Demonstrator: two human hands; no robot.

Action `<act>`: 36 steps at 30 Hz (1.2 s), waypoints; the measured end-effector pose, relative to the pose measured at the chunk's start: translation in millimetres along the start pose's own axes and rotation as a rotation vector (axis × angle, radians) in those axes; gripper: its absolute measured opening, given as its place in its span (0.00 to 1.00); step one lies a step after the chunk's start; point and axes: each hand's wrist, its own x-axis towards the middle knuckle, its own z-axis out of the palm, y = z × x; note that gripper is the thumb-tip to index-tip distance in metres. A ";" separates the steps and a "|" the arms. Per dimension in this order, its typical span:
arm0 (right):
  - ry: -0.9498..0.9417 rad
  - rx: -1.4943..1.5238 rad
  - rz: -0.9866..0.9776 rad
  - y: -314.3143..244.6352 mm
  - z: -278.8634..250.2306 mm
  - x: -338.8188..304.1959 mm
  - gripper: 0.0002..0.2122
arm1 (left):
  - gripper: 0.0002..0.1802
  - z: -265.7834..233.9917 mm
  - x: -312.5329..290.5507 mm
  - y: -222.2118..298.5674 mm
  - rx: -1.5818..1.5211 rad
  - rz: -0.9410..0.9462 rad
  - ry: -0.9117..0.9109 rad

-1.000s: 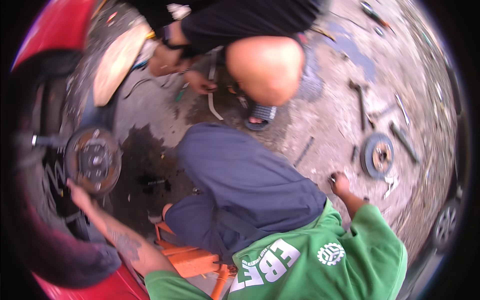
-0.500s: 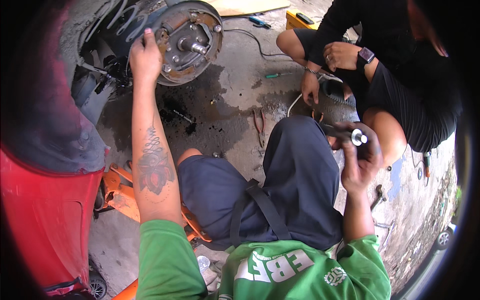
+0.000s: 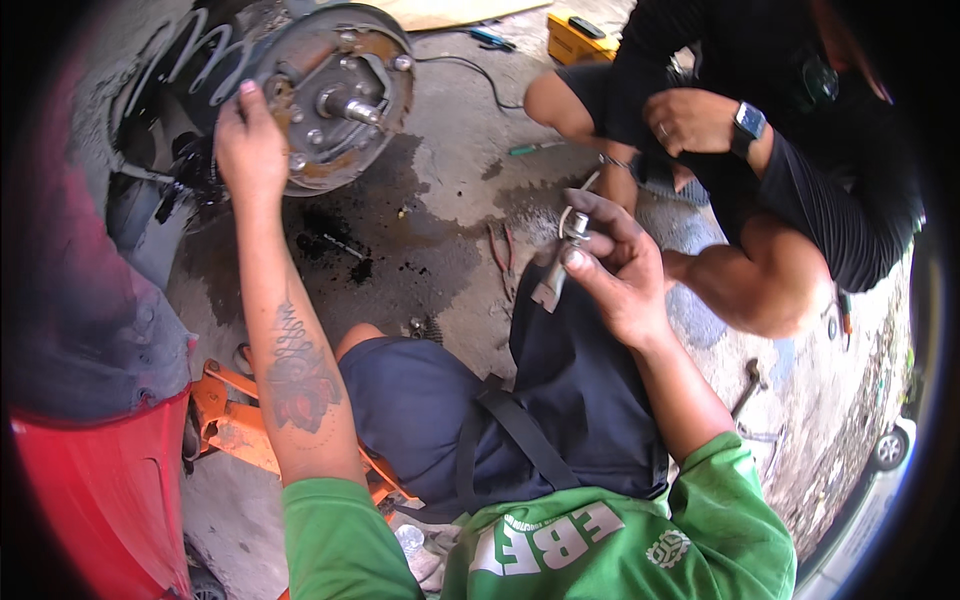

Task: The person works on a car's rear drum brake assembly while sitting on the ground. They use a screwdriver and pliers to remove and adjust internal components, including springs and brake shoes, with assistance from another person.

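A round, rusty brake backing plate (image 3: 378, 140) with a bare metal spindle (image 3: 350, 105) at its centre is at the upper left. On its left edge rests my left hand (image 3: 250, 150), thumb on the near face and fingers curled out of sight behind the rim. Above my right knee, my right hand (image 3: 620, 265) is closed on a small metal brake part (image 3: 562, 265). That part has a bright round end pointing up, a thin ring beside it and a flat, notched lower end.
A coil spring (image 3: 185, 60) and red car body panel (image 3: 100, 500) stand left, above an orange jack (image 3: 235, 420). Red-handled pliers (image 3: 502, 260) lie on oil-stained concrete. At right a person (image 3: 770, 180) squats. A wrench (image 3: 750, 385) and yellow case (image 3: 580, 40) are farther off.
My right hand has moved left, turning the metal part so its length shows. My left hand stays on the plate. The whole view has shifted slightly.
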 end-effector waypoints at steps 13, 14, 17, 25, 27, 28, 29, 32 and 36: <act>0.074 0.232 0.112 9.1 42.3 135.4 0.16 | 0.26 -11.9 -21.8 -7.2 -0.644 -0.199 -0.128; 0.076 0.312 0.095 11.5 57.1 157.4 0.16 | 0.26 -11.3 -24.2 -8.5 -0.640 -0.216 -0.118; 0.076 0.413 0.034 17.0 100.4 207.4 0.17 | 0.22 -9.9 -24.3 -12.6 -0.610 -0.166 -0.136; 0.112 0.391 0.054 25.0 142.7 231.4 0.12 | 0.17 -6.3 -26.6 -15.0 -0.378 -0.063 -0.070; 0.132 0.314 0.048 28.2 142.4 231.4 0.13 | 0.17 -5.8 -27.5 -14.7 -0.366 -0.062 -0.060; 0.153 0.273 0.054 30.0 142.7 231.5 0.13 | 0.17 -5.6 -27.4 -14.5 -0.361 -0.031 -0.046; 0.183 0.264 0.073 32.0 144.1 231.8 0.14 | 0.17 -5.3 -27.1 -14.2 -0.371 -0.052 -0.049; 0.171 0.333 0.073 36.2 147.9 232.0 0.13 | 0.17 -5.7 -26.7 -13.1 -0.392 -0.056 -0.053; 0.133 0.312 0.051 37.5 150.2 233.3 0.14 | 0.17 -7.8 -27.9 -12.6 -0.370 -0.062 -0.067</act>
